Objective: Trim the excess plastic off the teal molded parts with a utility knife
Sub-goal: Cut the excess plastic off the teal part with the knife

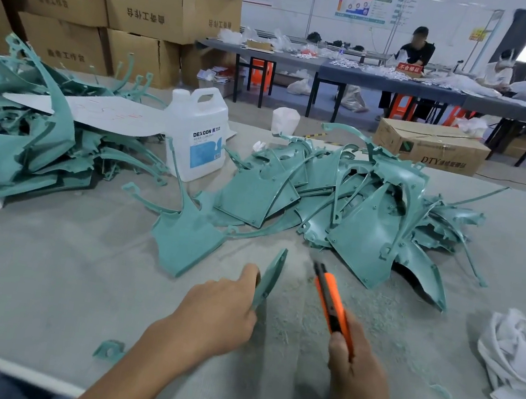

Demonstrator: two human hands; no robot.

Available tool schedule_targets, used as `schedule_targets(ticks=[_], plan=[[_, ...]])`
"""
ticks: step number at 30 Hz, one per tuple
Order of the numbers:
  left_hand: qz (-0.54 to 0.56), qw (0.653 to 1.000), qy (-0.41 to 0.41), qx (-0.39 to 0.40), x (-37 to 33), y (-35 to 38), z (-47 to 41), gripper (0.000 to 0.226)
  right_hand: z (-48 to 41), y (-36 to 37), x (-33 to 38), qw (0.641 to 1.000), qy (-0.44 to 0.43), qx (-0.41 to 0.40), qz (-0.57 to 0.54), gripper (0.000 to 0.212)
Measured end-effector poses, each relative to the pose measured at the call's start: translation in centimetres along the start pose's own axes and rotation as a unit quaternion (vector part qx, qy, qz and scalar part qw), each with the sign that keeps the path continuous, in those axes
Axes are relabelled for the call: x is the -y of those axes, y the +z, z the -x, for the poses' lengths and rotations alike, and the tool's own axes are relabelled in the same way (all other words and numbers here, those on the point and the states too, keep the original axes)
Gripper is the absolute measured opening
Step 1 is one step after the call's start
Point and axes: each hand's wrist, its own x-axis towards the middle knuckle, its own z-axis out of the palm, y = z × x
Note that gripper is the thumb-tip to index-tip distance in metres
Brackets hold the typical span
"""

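Left hand (221,309) pinches a flat teal molded plastic part (270,277) edge-on above the grey table (56,271); right hand (348,352) grips an orange utility knife (330,300) just beside it. Fine teal shavings (301,321) suggest trimming is underway, with heaped teal parts (365,214) likely remaining.

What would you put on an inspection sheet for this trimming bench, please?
Surface: grey fabric-covered table, dusted with fine teal plastic shavings.
Job's things: left heap of teal molded plastic parts; right heap of the same; orange utility knife; small curved teal plastic piece.
Clutter: white plastic jug, crumpled white cloth.
Hands: left hand grips the small piece; right hand grips the knife, apart from the piece.
Cables: nothing seen on the table.
Surroundings: stacked brown cardboard boxes; people seated at a long grey table.
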Motion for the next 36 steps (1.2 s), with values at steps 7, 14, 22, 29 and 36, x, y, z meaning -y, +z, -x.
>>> schedule_targets(ticks=[7, 14, 22, 29, 36], plan=[[0.098, 0.994, -0.002, -0.039, -0.4, -3.9, 2.3, 0.027, 1.0, 0.1, -2.2, 0.991, 0.026, -0.086, -0.096, 0.042], [0.217, 0.958, 0.059, -0.18, -2.5, -8.3, 4.4, 0.025, 0.7, -0.1, -3.0, 0.98, 0.037, -0.132, -0.142, 0.037], [0.205, 0.972, 0.053, -0.104, 1.1, 0.8, 2.5, 0.046, 0.9, -0.1, -3.2, 0.98, 0.056, -0.124, -0.149, 0.046], [0.53, 0.845, -0.027, -0.069, 2.2, 3.2, 3.7, 0.038, 1.0, 0.1, -2.9, 0.985, 0.044, -0.098, -0.138, 0.043], [0.719, 0.666, -0.175, -0.09, -1.0, 6.9, 5.5, 0.047, 1.5, -0.1, -2.3, 0.987, 0.032, -0.093, -0.128, 0.04]])
